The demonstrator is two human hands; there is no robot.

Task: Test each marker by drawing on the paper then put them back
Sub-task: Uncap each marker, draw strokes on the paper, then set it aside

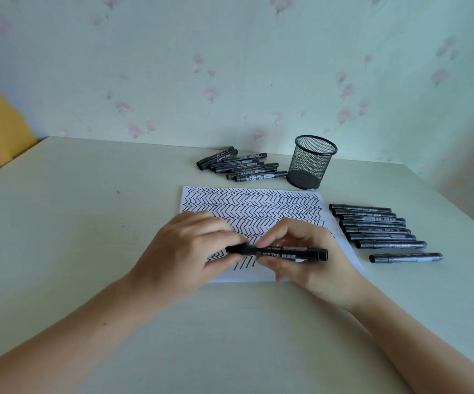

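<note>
Black marker level over paper, frame centre | left hand fingers pinch cap end, right hand grips barrel: likely uncapping or recapping | sorted marker rows flank mesh cup.

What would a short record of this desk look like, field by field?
Held marker: black marker, level above the paper
Left hand: left hand pinches its cap end
Right hand: right hand grips its barrel
Paper: paper, nearly covered in zigzag lines
Far pile: markers, loosely heaped
Right row: markers, lying side by side
Pen cup: mesh cup, upright, empty
</note>
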